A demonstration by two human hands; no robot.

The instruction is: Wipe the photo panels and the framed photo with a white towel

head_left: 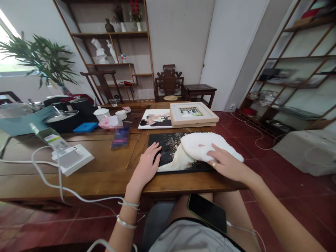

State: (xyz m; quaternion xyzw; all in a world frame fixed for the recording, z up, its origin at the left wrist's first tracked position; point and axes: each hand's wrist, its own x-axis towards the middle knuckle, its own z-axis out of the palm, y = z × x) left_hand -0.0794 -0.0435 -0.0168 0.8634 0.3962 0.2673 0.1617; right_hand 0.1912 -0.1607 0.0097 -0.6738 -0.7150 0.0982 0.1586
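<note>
A dark photo panel showing a pale flowing gown lies flat at the table's front edge. My left hand rests on its left end, fingers stretched out over the edge and holding nothing. Bunched over the panel's right part is a fluffy white towel, which hides much of the picture there. My right hand, with a ring on one finger, grips the towel at its near side and presses it on the panel; part of its fingers sinks into the pile.
Behind the panel lie a white-edged photo print and a pale picture frame. Left on the wooden table are a phone, a white box, a blue case and cups. A cable hangs near my left forearm. Another phone lies on my lap.
</note>
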